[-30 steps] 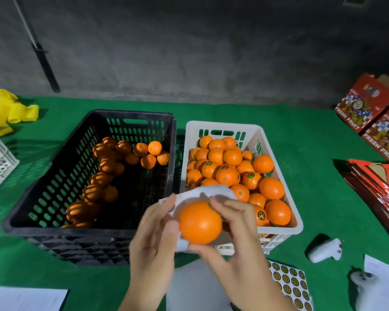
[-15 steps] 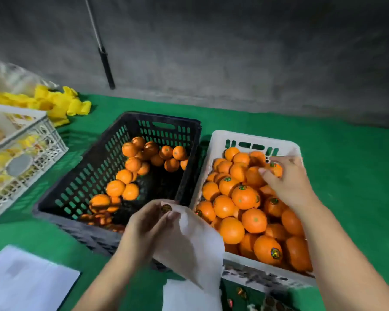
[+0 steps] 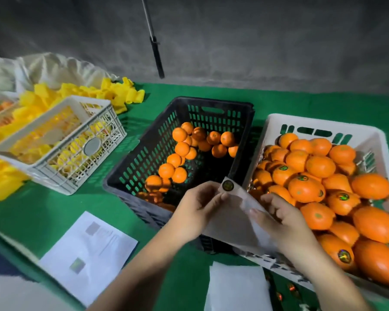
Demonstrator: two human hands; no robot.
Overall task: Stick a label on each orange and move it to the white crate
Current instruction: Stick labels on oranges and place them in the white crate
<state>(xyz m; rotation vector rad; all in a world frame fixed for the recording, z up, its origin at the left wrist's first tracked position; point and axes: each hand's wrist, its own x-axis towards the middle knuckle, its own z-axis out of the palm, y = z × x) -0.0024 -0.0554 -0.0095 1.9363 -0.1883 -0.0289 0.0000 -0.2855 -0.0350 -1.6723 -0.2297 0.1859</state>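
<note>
My left hand point(image 3: 198, 207) pinches the top corner of a white backing sheet point(image 3: 229, 223), where one round dark label point(image 3: 228, 185) sits. My right hand point(image 3: 279, 218) rests its fingers on the sheet's right side, over the near left corner of the white crate point(image 3: 276, 122). That crate is piled with oranges point(image 3: 319, 167), some showing labels. The black crate point(image 3: 133, 176) in the middle holds several unlabelled oranges point(image 3: 182, 149) along its floor. Neither hand holds an orange.
A white lattice basket point(image 3: 76, 173) with yellow pieces stands at the left, more yellow pieces point(image 3: 119, 93) behind it. White papers point(image 3: 88, 254) and another sheet point(image 3: 236, 288) lie on the green cloth near me. A dark pole point(image 3: 156, 55) leans on the grey wall.
The orange I held a second ago was set in the white crate. My right hand has come back from the crate to the backing sheet. The view has swung left.
</note>
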